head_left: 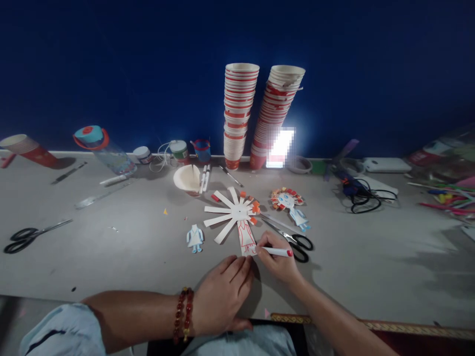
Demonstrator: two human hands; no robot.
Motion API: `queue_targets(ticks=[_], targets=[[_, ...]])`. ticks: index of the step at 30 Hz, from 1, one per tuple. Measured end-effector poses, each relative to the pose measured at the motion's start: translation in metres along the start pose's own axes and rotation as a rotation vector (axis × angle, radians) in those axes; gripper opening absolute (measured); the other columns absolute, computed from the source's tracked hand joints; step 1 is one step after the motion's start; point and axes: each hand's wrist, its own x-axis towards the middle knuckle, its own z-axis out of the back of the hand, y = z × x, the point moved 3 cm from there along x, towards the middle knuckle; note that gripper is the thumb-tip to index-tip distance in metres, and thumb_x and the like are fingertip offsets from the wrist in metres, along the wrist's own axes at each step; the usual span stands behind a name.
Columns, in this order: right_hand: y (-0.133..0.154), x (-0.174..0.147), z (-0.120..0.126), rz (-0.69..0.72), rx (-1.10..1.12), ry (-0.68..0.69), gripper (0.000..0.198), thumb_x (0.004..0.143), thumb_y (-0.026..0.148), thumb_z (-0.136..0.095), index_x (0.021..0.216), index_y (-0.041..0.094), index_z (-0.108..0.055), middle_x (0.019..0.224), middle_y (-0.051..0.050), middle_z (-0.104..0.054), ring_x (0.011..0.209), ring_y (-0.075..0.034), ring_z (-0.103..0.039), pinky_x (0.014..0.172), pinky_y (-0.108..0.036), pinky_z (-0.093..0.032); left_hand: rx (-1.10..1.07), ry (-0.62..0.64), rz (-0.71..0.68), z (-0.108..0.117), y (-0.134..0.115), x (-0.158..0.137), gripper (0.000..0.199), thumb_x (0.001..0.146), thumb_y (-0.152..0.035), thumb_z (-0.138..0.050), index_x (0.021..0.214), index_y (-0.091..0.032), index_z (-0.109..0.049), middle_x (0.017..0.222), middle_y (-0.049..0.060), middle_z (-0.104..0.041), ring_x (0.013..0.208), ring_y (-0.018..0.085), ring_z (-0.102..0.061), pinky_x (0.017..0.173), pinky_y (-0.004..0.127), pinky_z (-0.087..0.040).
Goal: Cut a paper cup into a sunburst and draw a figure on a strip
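Observation:
My right hand [276, 254] grips a white marker [278, 251] with a red end cap. Its tip meets the lower part of a paper strip [246, 237] bearing a dress figure outlined in red. That strip joins a cut-open paper cup [237, 212] whose white strips fan out, some at the right curled with orange ends. Flat beside the strip's bottom edge rests my left hand [226, 287], fingers stretched out. Scissors [293, 240] lie just right of the cup. At the left is a paper dress cutout [195, 239] edged in blue; a finished-looking paper doll [289, 202] lies at the upper right.
Two tall stacks of paper cups [241, 109] stand against the blue wall. Behind the work are a cut cup [186, 178], capped markers [204, 179] and a pen [232, 176]. More scissors [27, 238] and a water bottle [107, 151] are leftward; a black cable [365, 195] lies rightward.

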Motion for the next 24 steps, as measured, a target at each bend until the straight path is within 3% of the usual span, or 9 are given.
queue_targets(ticks=[24], targets=[[-0.0045, -0.0016, -0.0014, 0.015, -0.034, 0.042, 0.013, 0.076, 0.017, -0.051, 0.064, 0.021, -0.047, 0.057, 0.004, -0.048, 0.051, -0.012, -0.042, 0.052, -0.025, -0.033, 0.034, 0.007, -0.004, -0.0001, 0.0006, 0.0003, 0.094, 0.086, -0.074, -0.041, 0.142, 0.001, -0.038, 0.15, 0.025, -0.038, 0.136, 0.035, -0.038, 0.115, 0.043, -0.019]])
